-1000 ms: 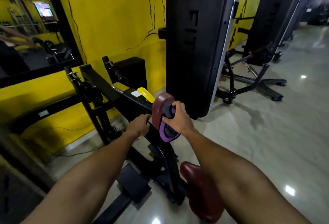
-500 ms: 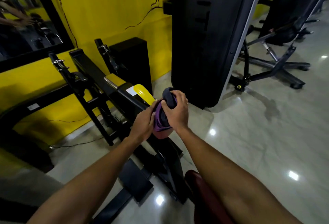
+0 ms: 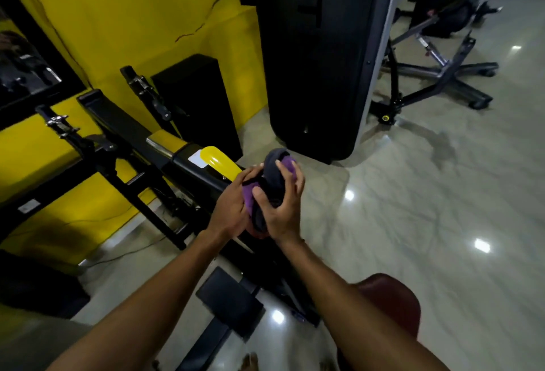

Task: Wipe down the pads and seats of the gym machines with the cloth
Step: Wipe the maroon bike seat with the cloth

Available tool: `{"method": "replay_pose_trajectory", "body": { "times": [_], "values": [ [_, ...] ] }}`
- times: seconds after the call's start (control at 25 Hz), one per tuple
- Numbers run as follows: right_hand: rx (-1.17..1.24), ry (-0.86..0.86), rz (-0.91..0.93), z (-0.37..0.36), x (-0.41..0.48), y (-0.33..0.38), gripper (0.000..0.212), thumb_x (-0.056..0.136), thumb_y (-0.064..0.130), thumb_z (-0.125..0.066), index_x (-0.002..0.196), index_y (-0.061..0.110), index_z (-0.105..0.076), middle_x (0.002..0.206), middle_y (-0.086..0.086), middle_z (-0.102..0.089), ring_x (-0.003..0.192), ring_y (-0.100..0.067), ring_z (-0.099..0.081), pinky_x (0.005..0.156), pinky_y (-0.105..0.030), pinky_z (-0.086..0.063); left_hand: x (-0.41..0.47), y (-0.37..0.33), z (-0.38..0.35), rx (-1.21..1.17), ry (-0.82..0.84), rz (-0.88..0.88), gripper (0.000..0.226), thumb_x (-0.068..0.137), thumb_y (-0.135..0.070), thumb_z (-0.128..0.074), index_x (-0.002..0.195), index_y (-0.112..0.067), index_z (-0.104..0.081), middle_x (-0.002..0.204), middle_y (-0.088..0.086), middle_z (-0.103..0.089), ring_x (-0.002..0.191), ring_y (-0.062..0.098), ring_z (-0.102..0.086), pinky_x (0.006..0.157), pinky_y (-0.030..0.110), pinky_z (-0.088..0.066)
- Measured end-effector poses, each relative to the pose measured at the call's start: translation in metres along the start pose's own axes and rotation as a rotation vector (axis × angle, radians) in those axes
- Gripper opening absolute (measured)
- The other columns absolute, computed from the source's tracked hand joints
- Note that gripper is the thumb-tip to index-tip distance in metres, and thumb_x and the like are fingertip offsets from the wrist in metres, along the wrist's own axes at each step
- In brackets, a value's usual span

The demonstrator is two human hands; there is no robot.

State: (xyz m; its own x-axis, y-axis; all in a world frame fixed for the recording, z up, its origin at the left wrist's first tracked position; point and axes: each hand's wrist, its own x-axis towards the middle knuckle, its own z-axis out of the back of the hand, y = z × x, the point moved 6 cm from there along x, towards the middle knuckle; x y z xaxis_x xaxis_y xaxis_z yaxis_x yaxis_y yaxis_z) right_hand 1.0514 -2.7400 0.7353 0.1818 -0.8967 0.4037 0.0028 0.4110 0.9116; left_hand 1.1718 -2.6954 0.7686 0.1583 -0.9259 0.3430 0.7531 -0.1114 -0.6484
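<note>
A dark-framed mirror [image 3: 20, 67] is mounted at far left on the yellow wall [image 3: 132, 16]. Below it, the black machine frame [image 3: 118, 126] runs diagonally toward the centre, with a black box [image 3: 200, 99] standing behind it against the wall. A yellow lever [image 3: 218, 161] sits on the frame just left of the hands. The left hand [image 3: 233, 208] grips the purple side of the cloth [image 3: 274, 176]; its fingers [image 3: 246, 177] are curled round the fabric. The cloth, part purple and part dark grey, is bunched over the machine's pad [image 3: 256, 232], which is almost wholly covered and shows only as a reddish edge below the hands. The right hand [image 3: 280, 211] clasps the dark side of the cloth, fingers [image 3: 283, 167] spread and curved over the bundle, thumb pressed on its near face. The two hands touch at the cloth. Behind them stands the tall black weight-stack shroud [image 3: 318, 61], its base on the glossy floor [image 3: 427, 193]. A dark red seat [image 3: 392, 303] lies at lower right, partly hidden by the right forearm. A second machine [image 3: 442, 72] stands at upper right, well apart from the hands.
</note>
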Motion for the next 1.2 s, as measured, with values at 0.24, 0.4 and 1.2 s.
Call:
{"method": "replay_pose_trajectory", "body": {
  "times": [0.24,0.4,1.2],
  "values": [
    [0.114,-0.072,-0.199,0.014,0.054,-0.052,0.049,0.088,0.055,-0.054,0.126,0.023,-0.060,0.127,-0.004,-0.060,0.118,-0.016,-0.059,0.101,-0.026,-0.046,0.032,-0.010,-0.003,0.212,0.031,-0.232,0.046,0.106,-0.030,-0.030,0.145,-0.018,-0.051,0.155,-0.004,-0.044,0.139,0.000,-0.032,0.116,0.024,-0.025],
    [0.215,-0.023,-0.468,0.006,0.029,-0.121,0.024,0.100,0.041,-0.047,0.118,0.027,-0.056,0.120,-0.004,-0.063,0.114,-0.022,-0.059,0.094,-0.028,-0.046,0.043,-0.008,-0.010,0.105,0.081,-0.257,0.046,0.107,-0.028,-0.030,0.137,-0.013,-0.061,0.147,0.000,-0.053,0.145,0.011,-0.036,0.118,0.032,-0.031],
    [0.135,-0.344,-0.187,-0.007,-0.011,-0.030,0.039,0.101,0.032,-0.048,0.138,0.038,-0.038,0.148,-0.001,-0.038,0.140,-0.009,-0.037,0.112,-0.011,-0.028,0.043,-0.003,-0.011,0.055,0.055,-0.362,0.043,0.106,-0.020,-0.032,0.132,-0.003,-0.062,0.137,0.010,-0.059,0.136,0.020,-0.046,0.117,0.032,-0.033]
  ]
}}
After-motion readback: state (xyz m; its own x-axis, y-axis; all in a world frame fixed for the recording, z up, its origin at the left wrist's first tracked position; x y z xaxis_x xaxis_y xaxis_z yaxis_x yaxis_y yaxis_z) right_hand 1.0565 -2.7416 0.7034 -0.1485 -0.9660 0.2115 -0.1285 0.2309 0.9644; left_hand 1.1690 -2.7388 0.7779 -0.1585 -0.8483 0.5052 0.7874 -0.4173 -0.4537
